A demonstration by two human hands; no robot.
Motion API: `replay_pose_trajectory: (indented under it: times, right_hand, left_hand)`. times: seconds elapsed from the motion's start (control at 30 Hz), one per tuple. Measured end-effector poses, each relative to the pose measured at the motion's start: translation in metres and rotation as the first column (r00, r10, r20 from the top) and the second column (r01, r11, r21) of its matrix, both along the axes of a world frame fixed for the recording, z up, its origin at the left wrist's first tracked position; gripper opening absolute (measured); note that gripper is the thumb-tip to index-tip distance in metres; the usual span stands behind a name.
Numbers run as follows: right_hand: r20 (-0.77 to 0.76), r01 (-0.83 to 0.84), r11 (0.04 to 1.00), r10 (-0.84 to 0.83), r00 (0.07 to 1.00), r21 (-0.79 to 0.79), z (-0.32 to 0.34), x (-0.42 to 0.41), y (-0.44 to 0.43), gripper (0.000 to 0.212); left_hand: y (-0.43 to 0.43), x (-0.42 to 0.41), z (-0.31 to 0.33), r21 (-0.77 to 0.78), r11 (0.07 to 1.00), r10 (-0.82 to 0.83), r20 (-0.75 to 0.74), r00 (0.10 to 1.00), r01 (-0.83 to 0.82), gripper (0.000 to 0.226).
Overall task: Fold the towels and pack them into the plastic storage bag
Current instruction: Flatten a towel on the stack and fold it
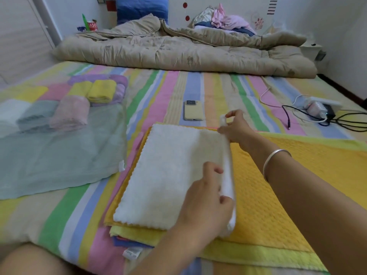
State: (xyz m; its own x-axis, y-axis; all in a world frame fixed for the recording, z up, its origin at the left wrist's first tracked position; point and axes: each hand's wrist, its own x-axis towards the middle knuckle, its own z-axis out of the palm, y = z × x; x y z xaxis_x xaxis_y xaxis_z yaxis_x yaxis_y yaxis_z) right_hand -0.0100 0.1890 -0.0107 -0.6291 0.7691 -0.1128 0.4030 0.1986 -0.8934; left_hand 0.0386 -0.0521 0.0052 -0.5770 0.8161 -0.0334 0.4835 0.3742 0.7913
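A white fluffy towel (168, 171) lies flat on a stack of spread towels, the top one orange-yellow (278, 195). Its right edge is rolled or folded up into a ridge. My left hand (206, 199) grips the near end of that ridge. My right hand (236, 126) pinches its far end. To the left lies the translucent plastic storage bag (59, 155), with rolled towels inside at its far end: a pink one (71, 112), a grey one (35, 118), a yellow one (102, 91) and a purple one (119, 80).
A phone (193, 110) lies on the striped sheet just beyond the towels. A power strip with cables (317, 111) sits at the right. A beige quilt (178, 50) is bunched across the far side of the bed. My knee (29, 261) shows at bottom left.
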Motion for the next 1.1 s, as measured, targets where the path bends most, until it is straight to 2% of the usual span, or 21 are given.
replay_pose_trajectory:
  times: [0.07,0.13,0.33,0.6,0.67,0.8,0.87,0.93,1.0,1.03,1.1]
  right_hand:
    - [0.011,-0.023,0.999,0.023,1.000,0.033,0.008,-0.026,-0.015,0.040]
    - [0.022,-0.041,0.997,0.040,0.999,0.065,0.013,-0.053,-0.034,0.040]
    - [0.196,-0.121,0.983,0.093,0.976,0.137,0.004,-0.123,-0.089,0.048]
    - [0.300,-0.169,0.952,0.088,0.950,0.255,-0.022,-0.162,-0.122,0.039]
    - [0.267,-0.165,0.960,0.102,0.958,0.225,-0.025,-0.160,-0.120,0.036]
    - [0.019,-0.174,0.984,0.173,0.985,0.039,-0.021,-0.144,-0.119,0.029]
    - [-0.070,-0.207,0.978,0.208,0.976,0.015,-0.017,-0.131,-0.121,0.019]
    - [-0.087,-0.231,0.963,0.244,0.966,0.137,-0.016,-0.113,-0.121,0.018]
    - [-0.005,-0.273,0.890,0.296,0.955,0.365,-0.019,-0.082,-0.122,0.026]
    - [0.060,-0.306,0.810,0.320,0.946,0.500,-0.024,-0.063,-0.122,0.030]
    - [0.186,-0.391,0.581,0.381,0.906,0.714,-0.036,-0.024,-0.124,0.035]
  left_hand:
    - [-0.024,-0.020,-0.001,0.105,0.991,0.073,0.074,0.995,-0.080,0.039]
    - [-0.047,-0.041,-0.005,0.143,0.979,0.130,0.129,0.983,-0.148,0.033]
    - [-0.097,-0.091,-0.024,0.085,0.961,0.253,0.114,0.961,-0.264,0.041]
    - [-0.121,-0.115,-0.049,0.089,0.945,0.303,0.132,0.944,-0.316,0.038]
    - [-0.122,-0.116,-0.052,0.101,0.940,0.311,0.143,0.940,-0.326,0.039]
    - [-0.123,-0.113,-0.054,0.096,0.938,0.322,0.112,0.940,-0.332,0.039]
    - [-0.124,-0.111,-0.053,0.101,0.940,0.318,0.081,0.945,-0.325,0.038]
    - [-0.126,-0.109,-0.052,0.097,0.945,0.312,0.030,0.950,-0.313,0.036]
    - [-0.127,-0.105,-0.049,0.044,0.945,0.327,-0.077,0.942,-0.325,0.033]
    - [-0.126,-0.103,-0.047,-0.013,0.938,0.335,-0.231,0.913,-0.347,0.032]
    - [-0.120,-0.099,-0.046,-0.049,0.921,0.305,-0.524,0.795,-0.386,0.035]
